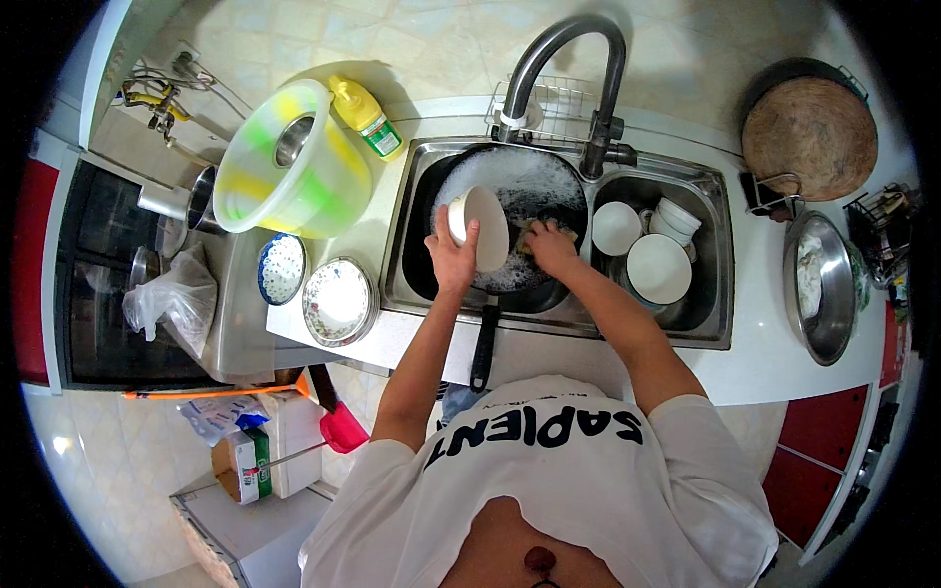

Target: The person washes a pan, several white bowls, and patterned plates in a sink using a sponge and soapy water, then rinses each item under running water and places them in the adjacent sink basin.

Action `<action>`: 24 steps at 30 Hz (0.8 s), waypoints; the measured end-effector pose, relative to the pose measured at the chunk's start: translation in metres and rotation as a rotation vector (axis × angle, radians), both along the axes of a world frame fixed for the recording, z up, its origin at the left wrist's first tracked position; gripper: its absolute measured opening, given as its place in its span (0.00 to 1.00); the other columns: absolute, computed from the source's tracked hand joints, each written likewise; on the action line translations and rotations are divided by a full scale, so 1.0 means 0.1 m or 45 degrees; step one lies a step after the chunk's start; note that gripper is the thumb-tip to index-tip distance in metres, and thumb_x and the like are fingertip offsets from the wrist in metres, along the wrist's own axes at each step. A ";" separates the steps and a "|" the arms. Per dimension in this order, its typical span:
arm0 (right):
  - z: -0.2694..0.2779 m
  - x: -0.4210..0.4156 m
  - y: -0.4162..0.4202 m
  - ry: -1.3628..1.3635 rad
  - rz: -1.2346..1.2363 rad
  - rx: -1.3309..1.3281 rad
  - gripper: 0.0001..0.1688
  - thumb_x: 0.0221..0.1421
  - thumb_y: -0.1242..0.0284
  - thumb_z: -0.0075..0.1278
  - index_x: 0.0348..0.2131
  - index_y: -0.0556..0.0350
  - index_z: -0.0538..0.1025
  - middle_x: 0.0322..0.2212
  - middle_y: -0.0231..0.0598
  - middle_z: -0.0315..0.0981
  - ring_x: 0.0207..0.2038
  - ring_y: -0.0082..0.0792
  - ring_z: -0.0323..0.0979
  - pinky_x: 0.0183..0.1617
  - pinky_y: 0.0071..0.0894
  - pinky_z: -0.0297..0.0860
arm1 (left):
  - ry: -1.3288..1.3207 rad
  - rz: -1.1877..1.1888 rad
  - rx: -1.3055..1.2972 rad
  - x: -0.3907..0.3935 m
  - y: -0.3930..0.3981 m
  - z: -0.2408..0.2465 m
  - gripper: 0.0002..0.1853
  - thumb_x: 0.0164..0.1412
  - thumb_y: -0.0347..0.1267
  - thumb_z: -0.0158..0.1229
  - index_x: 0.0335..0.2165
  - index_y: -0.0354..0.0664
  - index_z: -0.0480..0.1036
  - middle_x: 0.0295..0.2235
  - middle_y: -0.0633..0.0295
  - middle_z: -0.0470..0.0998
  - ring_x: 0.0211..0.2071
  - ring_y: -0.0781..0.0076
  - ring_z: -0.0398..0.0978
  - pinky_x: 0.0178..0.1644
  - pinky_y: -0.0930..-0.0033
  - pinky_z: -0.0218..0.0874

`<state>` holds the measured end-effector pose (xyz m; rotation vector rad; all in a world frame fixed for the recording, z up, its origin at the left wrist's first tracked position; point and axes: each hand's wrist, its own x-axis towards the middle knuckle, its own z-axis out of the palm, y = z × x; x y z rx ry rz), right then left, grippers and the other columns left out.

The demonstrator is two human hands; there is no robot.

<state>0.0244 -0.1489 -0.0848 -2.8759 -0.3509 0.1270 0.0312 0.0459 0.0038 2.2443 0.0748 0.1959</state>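
Observation:
My left hand [453, 257] grips a white bowl [488, 229], tilted on its side above a black frying pan [548, 282] of soapy water. White foam [507, 165] covers much of the water. Over the pan's right part, my right hand [551, 246] holds a yellowish sponge or scouring pad [526, 239], mostly hidden under the fingers. The pan sits in the left basin of a steel double sink [391, 283], and its black handle [483, 349] sticks out over the front edge. Several white bowls [659, 269] lie in the right basin.
A dark curved faucet [531, 62] rises behind the sink. Left of it stand a yellow detergent bottle [367, 117], a large plastic bucket [338, 169], stacked patterned plates [338, 301] and a blue-rimmed dish [282, 269]. To the right are a steel bowl [827, 294] and a round wooden board [809, 140].

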 end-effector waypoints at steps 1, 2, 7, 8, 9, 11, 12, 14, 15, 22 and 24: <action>-0.05 0.03 -0.01 0.006 -0.012 0.010 0.17 0.50 0.73 0.45 0.42 0.53 0.69 0.42 0.44 0.60 0.43 0.48 0.61 0.44 0.46 0.65 | 0.005 0.001 0.004 -0.01 -0.02 0.01 0.39 0.49 0.54 0.53 0.56 0.53 0.52 0.39 0.41 0.61 0.38 0.45 0.65 0.46 0.57 0.57; -0.10 0.07 -0.01 0.054 -0.161 0.075 0.15 0.51 0.73 0.44 0.40 0.55 0.69 0.40 0.44 0.61 0.41 0.48 0.62 0.44 0.44 0.65 | 0.010 0.002 0.007 -0.01 -0.03 0.01 0.39 0.49 0.54 0.53 0.56 0.53 0.52 0.38 0.41 0.61 0.38 0.45 0.65 0.46 0.57 0.57; 0.13 0.24 0.15 0.238 -0.821 1.031 0.11 0.54 0.74 0.40 0.37 0.58 0.69 0.38 0.46 0.63 0.37 0.45 0.66 0.43 0.39 0.64 | 0.067 0.012 -0.121 -0.05 -0.14 -0.05 0.38 0.51 0.53 0.53 0.55 0.51 0.53 0.40 0.39 0.60 0.40 0.47 0.65 0.48 0.59 0.57; 0.22 0.24 0.23 0.346 -0.963 1.426 0.11 0.54 0.73 0.39 0.38 0.57 0.67 0.39 0.43 0.63 0.37 0.39 0.66 0.40 0.36 0.65 | 0.087 0.020 -0.165 -0.06 -0.16 -0.06 0.37 0.51 0.53 0.53 0.55 0.50 0.54 0.41 0.39 0.60 0.41 0.48 0.65 0.48 0.60 0.56; 0.31 0.24 0.31 0.381 -1.107 1.670 0.12 0.54 0.73 0.39 0.39 0.57 0.66 0.39 0.42 0.64 0.37 0.38 0.66 0.40 0.35 0.65 | 0.091 0.006 -0.171 -0.06 -0.19 -0.09 0.37 0.51 0.53 0.52 0.55 0.49 0.53 0.41 0.39 0.61 0.41 0.49 0.65 0.48 0.60 0.57; 0.47 0.29 0.46 0.457 -1.369 2.170 0.14 0.54 0.73 0.39 0.42 0.55 0.65 0.39 0.40 0.65 0.37 0.36 0.67 0.39 0.35 0.66 | 0.089 -0.006 -0.175 -0.03 -0.20 -0.19 0.37 0.52 0.53 0.51 0.55 0.49 0.53 0.41 0.40 0.63 0.40 0.50 0.67 0.46 0.61 0.59; 0.51 0.31 0.51 0.429 -1.383 2.340 0.16 0.55 0.73 0.39 0.45 0.53 0.62 0.40 0.38 0.65 0.39 0.36 0.67 0.40 0.36 0.66 | 0.092 -0.016 -0.174 -0.04 -0.23 -0.18 0.37 0.52 0.53 0.51 0.55 0.49 0.52 0.40 0.40 0.64 0.40 0.50 0.68 0.46 0.61 0.59; 0.45 0.38 0.56 0.361 -1.237 2.646 0.16 0.54 0.72 0.39 0.44 0.53 0.63 0.40 0.38 0.65 0.42 0.35 0.66 0.41 0.36 0.66 | 0.217 -0.027 -0.314 -0.04 -0.27 -0.16 0.36 0.52 0.52 0.51 0.55 0.51 0.53 0.40 0.39 0.62 0.41 0.48 0.67 0.47 0.60 0.58; 0.46 0.40 0.59 0.325 -1.153 2.791 0.16 0.54 0.71 0.40 0.43 0.53 0.64 0.41 0.38 0.64 0.43 0.35 0.65 0.42 0.36 0.66 | 0.280 -0.030 -0.388 -0.05 -0.30 -0.14 0.36 0.52 0.52 0.51 0.55 0.52 0.53 0.40 0.39 0.62 0.41 0.47 0.66 0.47 0.59 0.57; 0.72 0.09 0.75 0.820 -0.639 2.587 0.18 0.52 0.68 0.37 0.43 0.53 0.68 0.39 0.39 0.67 0.40 0.35 0.67 0.45 0.34 0.65 | 0.298 -0.106 -0.562 0.12 -0.18 -0.06 0.33 0.55 0.53 0.46 0.54 0.47 0.56 0.40 0.37 0.66 0.42 0.49 0.67 0.45 0.59 0.59; 0.60 0.12 0.59 0.742 -0.199 1.787 0.18 0.51 0.68 0.38 0.41 0.55 0.69 0.39 0.40 0.67 0.40 0.36 0.68 0.45 0.35 0.65 | 0.175 -0.182 -0.402 0.16 -0.08 -0.02 0.34 0.54 0.55 0.45 0.54 0.49 0.56 0.40 0.37 0.66 0.43 0.47 0.66 0.47 0.58 0.57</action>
